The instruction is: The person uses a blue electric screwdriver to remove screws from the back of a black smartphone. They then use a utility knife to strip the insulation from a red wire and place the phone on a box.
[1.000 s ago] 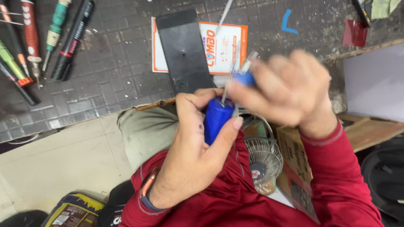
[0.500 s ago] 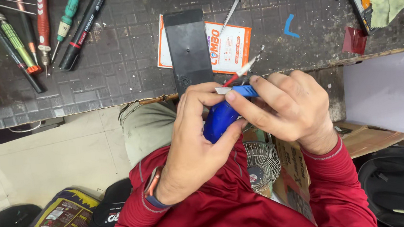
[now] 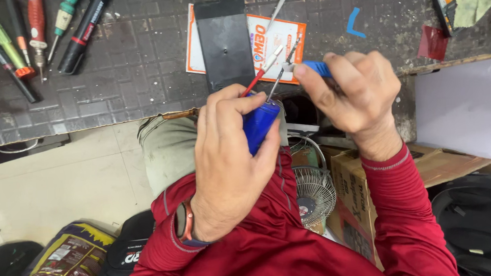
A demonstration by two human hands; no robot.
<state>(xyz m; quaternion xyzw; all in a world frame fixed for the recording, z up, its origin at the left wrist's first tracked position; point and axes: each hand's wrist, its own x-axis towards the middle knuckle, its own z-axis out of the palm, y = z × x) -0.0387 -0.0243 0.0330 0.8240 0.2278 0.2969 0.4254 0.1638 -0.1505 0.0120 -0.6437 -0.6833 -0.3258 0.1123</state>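
Fingers point(image 3: 237, 107) grip blue cylinder point(image 3: 259, 125) below orange-white card point(image 3: 273, 38).

Landmark: black slab point(image 3: 225, 41) on the table point(image 3: 137, 76).
- Left of it: we find bare mat, open passage up to the screwdriver row point(image 3: 31, 37) at the far left.
- Right of it: orange-and-white card point(image 3: 276, 38), metal probe point(image 3: 279, 3), then open mat with a blue mark point(image 3: 354, 24).
- Below it: our left hand point(image 3: 229, 156) and right hand point(image 3: 352, 96) with the blue cylinder point(image 3: 259, 125) block the table edge.
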